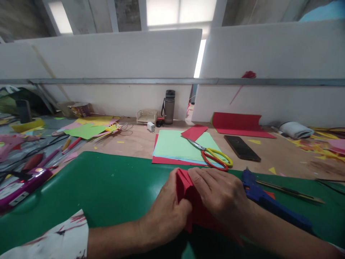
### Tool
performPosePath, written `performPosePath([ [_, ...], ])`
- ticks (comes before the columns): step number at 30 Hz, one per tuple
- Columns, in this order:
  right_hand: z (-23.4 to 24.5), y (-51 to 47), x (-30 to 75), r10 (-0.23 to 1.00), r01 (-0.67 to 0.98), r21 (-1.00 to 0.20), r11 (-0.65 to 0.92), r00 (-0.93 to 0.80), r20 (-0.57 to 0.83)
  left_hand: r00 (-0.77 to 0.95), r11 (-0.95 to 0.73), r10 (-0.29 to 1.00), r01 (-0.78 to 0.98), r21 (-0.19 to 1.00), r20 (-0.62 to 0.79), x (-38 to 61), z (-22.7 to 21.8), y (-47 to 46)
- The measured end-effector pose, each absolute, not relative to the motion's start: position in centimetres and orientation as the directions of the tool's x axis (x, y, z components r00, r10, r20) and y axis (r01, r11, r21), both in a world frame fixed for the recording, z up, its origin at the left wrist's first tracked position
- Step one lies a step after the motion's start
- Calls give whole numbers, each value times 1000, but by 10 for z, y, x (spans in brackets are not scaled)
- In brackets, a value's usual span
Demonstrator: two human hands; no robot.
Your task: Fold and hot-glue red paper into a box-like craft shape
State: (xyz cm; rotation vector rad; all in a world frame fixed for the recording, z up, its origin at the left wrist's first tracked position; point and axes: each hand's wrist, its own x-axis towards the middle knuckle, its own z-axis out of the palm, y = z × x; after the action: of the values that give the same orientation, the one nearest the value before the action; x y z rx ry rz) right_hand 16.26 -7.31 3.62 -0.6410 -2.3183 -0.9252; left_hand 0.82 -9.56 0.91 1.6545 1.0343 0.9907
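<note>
Folded red paper (196, 205) is held between both hands, low over the green mat (115, 190). My left hand (167, 212) grips its left edge, with the thumb pressed against the near side. My right hand (219, 190) is closed over its upper right part, fingers pointing left. The lower part of the paper hangs in shadow, partly hidden by the right hand and forearm. Just beyond the hands, scissors (212, 153) with red and yellow handles rest on a stack of light green paper (172, 144). A blue glue gun (266, 199) lies right of my right hand.
Behind the stack stand a grey bottle (169, 108) and a small cream model bench (147, 116). A black phone (242, 148) and a folded red sheet (238, 124) lie at the right. Tweezers (291, 191) lie beside the glue gun. A purple tool (25, 185) and cables crowd the left.
</note>
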Motion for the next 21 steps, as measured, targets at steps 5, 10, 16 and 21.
performPosePath([
  [5,43,-75,162,334,653,347,673,-687,645,410,-300,885,136,944,222,8,15,-104],
  [10,45,-75,167,323,626,272,731,-668,670,465,-365,853,202,909,239,-1,13,-105],
  [16,45,-63,175,446,742,193,641,-566,694,491,-743,665,511,433,562,-23,0,-89],
  [21,45,-59,180,528,817,189,544,-509,680,602,-772,549,631,77,579,-30,-4,-84],
])
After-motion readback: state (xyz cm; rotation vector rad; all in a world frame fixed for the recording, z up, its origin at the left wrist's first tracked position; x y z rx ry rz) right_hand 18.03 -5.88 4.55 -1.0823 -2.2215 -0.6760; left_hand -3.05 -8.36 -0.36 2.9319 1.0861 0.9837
